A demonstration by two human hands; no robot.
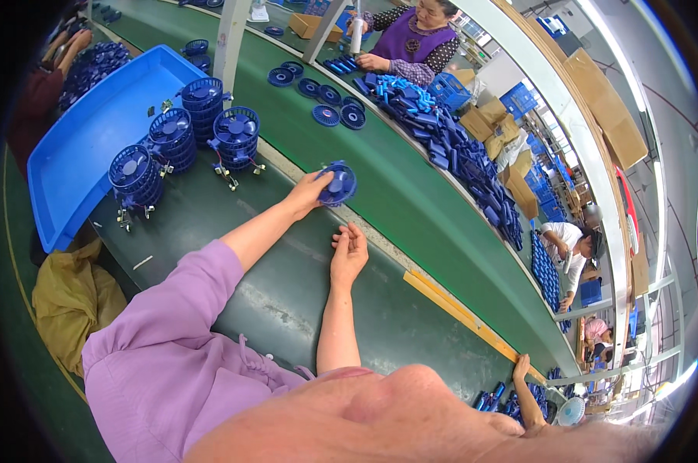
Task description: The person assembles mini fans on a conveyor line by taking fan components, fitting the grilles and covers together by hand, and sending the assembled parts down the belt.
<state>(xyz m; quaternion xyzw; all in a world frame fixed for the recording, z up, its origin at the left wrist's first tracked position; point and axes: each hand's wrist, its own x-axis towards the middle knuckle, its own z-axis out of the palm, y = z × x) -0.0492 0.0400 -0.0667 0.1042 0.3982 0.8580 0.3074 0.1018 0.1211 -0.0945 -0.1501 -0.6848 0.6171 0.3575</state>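
Note:
My left hand (309, 194) is closed on the rim of a small blue fan housing (340, 185), held over the near edge of the green conveyor belt. Round and caged, the housing has blades inside. Just below and to the right, my right hand (350, 253) is raised above the dark work table with loosely curled fingers and nothing visible in it. Left of my hands stand stacks of similar blue fan housings (236, 137), with small circuit boards (230, 177) hanging from them on wires.
A large blue tray (64, 185) lies at the left, above a yellowish sack (71, 301). Round blue grilles (326, 115) lie on the conveyor belt (418, 208). Beyond it are piled blue parts (457, 147) and a person in a purple vest (414, 46). A yellow strip (457, 312) edges the belt.

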